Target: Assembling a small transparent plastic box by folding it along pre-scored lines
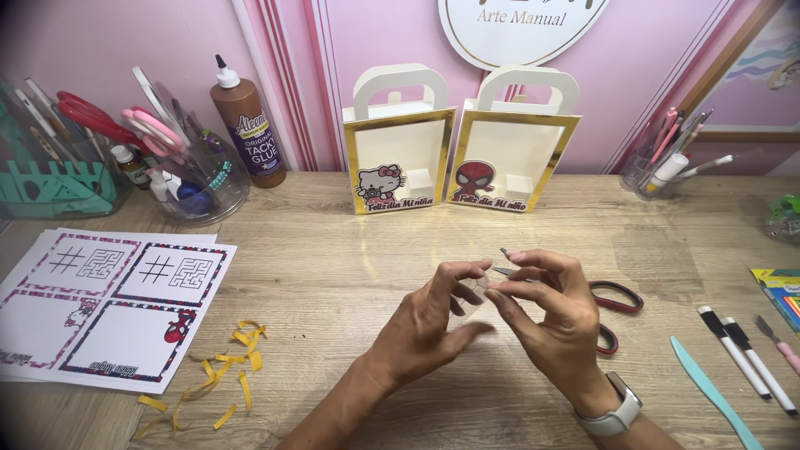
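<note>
Wooden table (350, 250), printed sheets (108, 304), yellow paper strips (225, 367), two gift boxes (458, 142), glue bottle (246, 125), scissors (612, 300), markers (746, 354)

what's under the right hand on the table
A pair of scissors with dark red-edged handles lies under the right hand. Only its handle loops show; the hand covers the blades.

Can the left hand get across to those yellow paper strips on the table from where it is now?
Probably yes. The yellow paper strips lie on bare table just left of the left hand, with nothing between. But its fingertips are pinching a small clear piece together with the right hand, so it isn't free.
</note>
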